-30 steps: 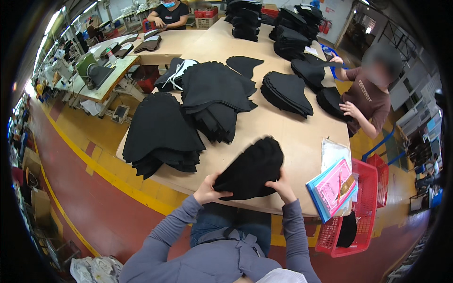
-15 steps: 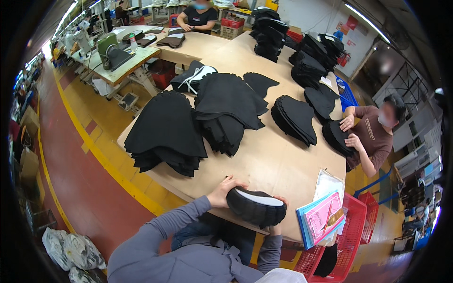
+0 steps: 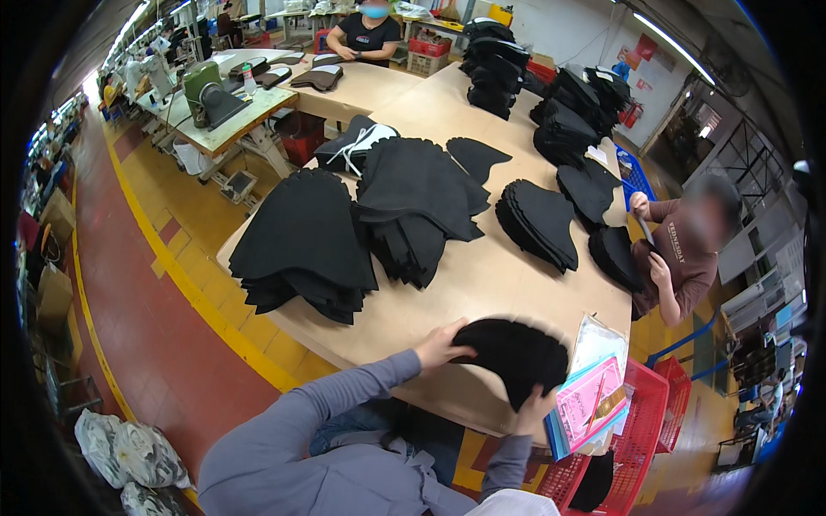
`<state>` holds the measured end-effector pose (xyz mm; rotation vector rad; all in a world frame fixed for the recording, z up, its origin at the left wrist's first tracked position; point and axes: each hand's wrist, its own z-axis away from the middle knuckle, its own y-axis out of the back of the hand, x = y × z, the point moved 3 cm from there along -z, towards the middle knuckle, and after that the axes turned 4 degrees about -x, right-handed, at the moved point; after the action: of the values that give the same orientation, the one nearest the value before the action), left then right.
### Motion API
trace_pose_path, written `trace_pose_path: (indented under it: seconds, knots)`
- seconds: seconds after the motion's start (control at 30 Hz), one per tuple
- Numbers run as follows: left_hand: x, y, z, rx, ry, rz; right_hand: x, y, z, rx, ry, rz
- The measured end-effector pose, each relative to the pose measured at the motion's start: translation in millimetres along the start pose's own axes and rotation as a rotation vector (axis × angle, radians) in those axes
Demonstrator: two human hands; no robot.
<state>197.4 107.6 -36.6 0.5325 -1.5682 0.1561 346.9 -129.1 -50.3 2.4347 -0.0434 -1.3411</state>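
Note:
Both hands hold a bundle of curved black cut pieces (image 3: 516, 354), blurred by motion, over the near edge of the table. My left hand (image 3: 445, 343) grips its left end, fingers along the lower side. At the lower right corner, my right hand (image 3: 535, 409) is closed round the other end. The broad black face of the bundle shows upward. Just beyond lie a large stack of black pieces (image 3: 297, 232) and another stack of black pieces (image 3: 417, 185) beside it. A smaller fanned stack of black pieces (image 3: 535, 225) lies farther right.
Pink and blue notebooks (image 3: 589, 400) lie at the right corner, above a red basket (image 3: 641, 430). A co-worker in brown (image 3: 684, 249) handles a piece on the right; another person (image 3: 370, 34) sits at the back. A black and white shoe (image 3: 357, 142) stands behind the stacks.
My hands have moved the bundle right and away from me and turned it from its edge to show its broad face. The co-worker on the right has lifted a piece off a stack.

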Motion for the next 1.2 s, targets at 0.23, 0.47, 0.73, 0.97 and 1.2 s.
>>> trace_pose_path:
  seconds: [0.23,0.47,0.73,0.97,1.2]
  knots:
    - [-36.0,-17.8,-60.3,0.065,0.378,-0.078,46.6,-30.9,-68.6,-0.168,-0.129,0.270]
    - [40.0,89.3,-77.7,0.577,-0.230,-0.677,79.2,-21.0,-53.5,-0.295,-0.587,-0.014]
    - [2.1,271.3,-93.7,0.917,0.594,-0.289,63.9,-34.6,-55.1,-0.297,-0.424,0.165]
    - [25.0,186.8,-83.9,1.104,0.444,-0.423,69.1,-21.8,-53.4,-0.298,-0.465,0.155]
    - [-25.8,260.3,-96.2,0.838,0.357,0.383,59.1,-27.3,-53.7,-0.275,-0.430,0.105]
